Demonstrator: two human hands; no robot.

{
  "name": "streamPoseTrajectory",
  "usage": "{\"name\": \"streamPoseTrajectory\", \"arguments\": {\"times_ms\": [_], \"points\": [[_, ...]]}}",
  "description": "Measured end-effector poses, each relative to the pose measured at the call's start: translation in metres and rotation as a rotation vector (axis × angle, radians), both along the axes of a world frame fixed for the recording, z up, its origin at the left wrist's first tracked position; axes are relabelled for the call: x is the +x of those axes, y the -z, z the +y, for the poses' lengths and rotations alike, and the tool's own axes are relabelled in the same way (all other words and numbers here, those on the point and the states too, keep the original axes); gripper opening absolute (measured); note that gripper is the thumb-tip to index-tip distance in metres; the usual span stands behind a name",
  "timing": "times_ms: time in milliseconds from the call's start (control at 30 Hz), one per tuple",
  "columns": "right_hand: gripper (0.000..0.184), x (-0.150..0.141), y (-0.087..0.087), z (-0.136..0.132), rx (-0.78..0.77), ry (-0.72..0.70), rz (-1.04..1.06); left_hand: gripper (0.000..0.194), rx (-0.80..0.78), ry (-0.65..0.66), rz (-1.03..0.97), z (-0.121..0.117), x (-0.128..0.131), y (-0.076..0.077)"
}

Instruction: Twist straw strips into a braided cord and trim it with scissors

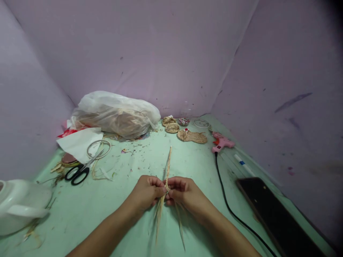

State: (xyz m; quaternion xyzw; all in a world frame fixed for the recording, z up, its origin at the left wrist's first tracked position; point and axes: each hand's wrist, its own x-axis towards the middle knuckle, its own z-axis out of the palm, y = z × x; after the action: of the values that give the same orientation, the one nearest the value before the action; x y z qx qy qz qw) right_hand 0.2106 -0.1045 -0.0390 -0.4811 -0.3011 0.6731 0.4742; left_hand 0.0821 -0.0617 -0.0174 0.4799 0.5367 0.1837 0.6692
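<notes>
A thin straw-coloured braid [168, 166] stands out away from me over the middle of the table, its narrow tip pointing to the far wall. At its near end my left hand [150, 192] pinches the fibres between thumb and fingers. Close against it, my right hand [184, 192] is closed on the same spot from the other side. Loose strands [160, 214] hang from under the left fingers, and a few more strands [180, 223] trail below the right hand. The fingertips partly hide the crossing point.
Left: black-handled scissors [77, 174], a ring [89, 150], white paper [77, 144], a white pitcher [24, 203]. Back: a filled plastic bag [115, 114], woven sole-shaped piece [192, 136], beads [183, 121]. Right: a pink glue gun [223, 141] with black cord [223, 200], a marker [243, 164], a phone [276, 214].
</notes>
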Motion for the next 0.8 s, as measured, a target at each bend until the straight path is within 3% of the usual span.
{"name": "streamPoseTrajectory", "arguments": {"times_ms": [367, 600, 800], "points": [[0.013, 0.001, 0.012, 0.003, 0.011, 0.045, -0.329, 0.01, -0.004, 0.073, 0.074, 0.003, -0.001, 0.004], [0.013, -0.004, 0.008, 0.003, -0.011, 0.132, -0.362, 0.009, 0.265, 0.18, 0.189, 0.006, -0.004, 0.008], [0.013, -0.007, 0.004, 0.002, -0.073, 0.186, -0.246, 0.016, 0.437, 0.218, 0.431, -0.006, -0.001, -0.003]]}}
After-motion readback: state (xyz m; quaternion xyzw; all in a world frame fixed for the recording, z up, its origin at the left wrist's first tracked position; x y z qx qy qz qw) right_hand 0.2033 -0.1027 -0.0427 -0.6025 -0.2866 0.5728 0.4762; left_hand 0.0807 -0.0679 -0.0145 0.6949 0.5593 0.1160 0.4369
